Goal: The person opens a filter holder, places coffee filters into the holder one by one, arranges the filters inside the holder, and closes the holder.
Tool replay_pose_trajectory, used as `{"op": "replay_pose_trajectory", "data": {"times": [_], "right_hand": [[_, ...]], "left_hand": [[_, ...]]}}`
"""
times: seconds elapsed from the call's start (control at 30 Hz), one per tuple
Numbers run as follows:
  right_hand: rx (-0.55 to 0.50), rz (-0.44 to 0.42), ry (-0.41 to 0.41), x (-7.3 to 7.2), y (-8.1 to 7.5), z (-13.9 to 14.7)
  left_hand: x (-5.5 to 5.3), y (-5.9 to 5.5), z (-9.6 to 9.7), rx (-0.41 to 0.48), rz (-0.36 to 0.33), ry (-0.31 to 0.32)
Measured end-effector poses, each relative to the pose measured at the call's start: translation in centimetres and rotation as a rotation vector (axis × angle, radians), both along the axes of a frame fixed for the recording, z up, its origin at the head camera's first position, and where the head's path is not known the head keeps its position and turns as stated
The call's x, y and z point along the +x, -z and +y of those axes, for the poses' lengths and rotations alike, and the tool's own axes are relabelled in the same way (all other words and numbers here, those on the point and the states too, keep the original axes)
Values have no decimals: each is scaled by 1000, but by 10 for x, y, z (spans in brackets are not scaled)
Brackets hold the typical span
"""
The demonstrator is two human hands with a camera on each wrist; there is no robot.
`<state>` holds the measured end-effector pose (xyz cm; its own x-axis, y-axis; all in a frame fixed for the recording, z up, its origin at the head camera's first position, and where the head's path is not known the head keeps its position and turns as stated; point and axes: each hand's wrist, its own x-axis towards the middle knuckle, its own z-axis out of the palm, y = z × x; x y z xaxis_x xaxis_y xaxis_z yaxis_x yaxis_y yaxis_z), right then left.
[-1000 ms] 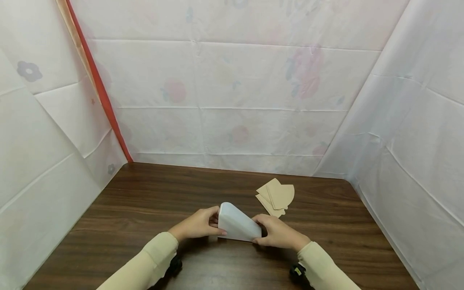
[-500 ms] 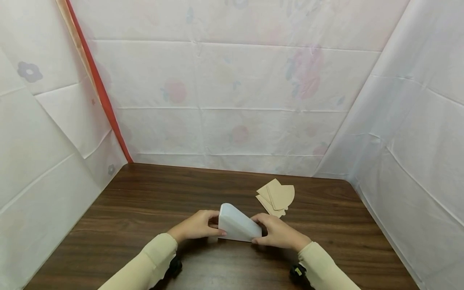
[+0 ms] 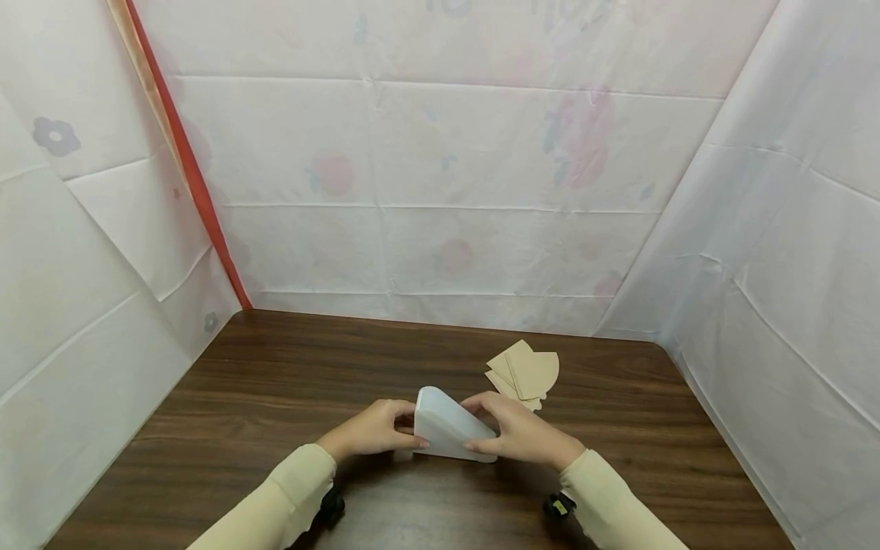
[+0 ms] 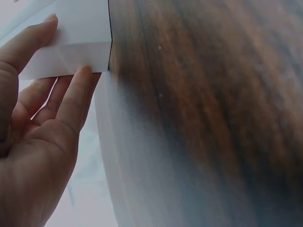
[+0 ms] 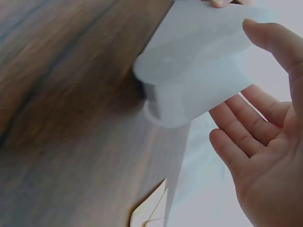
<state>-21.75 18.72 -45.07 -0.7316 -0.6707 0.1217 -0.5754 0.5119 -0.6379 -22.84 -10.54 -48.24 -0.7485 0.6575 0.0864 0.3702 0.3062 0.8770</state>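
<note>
A white, wedge-shaped holder (image 3: 443, 428) with rounded corners stands on the table, its top edge sloping down to the right. My left hand (image 3: 374, 426) grips its tall left end, thumb on the near face and fingers behind; the left wrist view shows fingertips against the holder's (image 4: 83, 28) narrow side. My right hand (image 3: 525, 434) straddles the sloping edge, thumb over the near face and fingers on the far side. In the right wrist view, the holder's (image 5: 189, 71) low end shows a rounded, lipped corner beyond the fingers.
Several tan cone-shaped coffee filter papers (image 3: 532, 373) lie fanned on the dark wood table (image 3: 330, 359), behind my right hand. White printed cloth (image 3: 440, 252) hangs along the back and both sides. A red strip (image 3: 195, 179) runs down the left corner.
My right hand has shifted up and left along the sloping edge, uncovering the holder's low right corner. The left hand and the filter papers have stayed in place.
</note>
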Motion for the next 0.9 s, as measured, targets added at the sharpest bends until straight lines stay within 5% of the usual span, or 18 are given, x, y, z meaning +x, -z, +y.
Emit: {"op": "replay_pose_trajectory", "data": {"times": [0.2, 0.9], "right_hand": [[18, 75, -16, -1, -12, -11], [11, 109, -89, -6, -39, -47]], "left_hand": [[0, -1, 0, 0, -12, 0], [-2, 2, -2, 3, -22, 29]]}}
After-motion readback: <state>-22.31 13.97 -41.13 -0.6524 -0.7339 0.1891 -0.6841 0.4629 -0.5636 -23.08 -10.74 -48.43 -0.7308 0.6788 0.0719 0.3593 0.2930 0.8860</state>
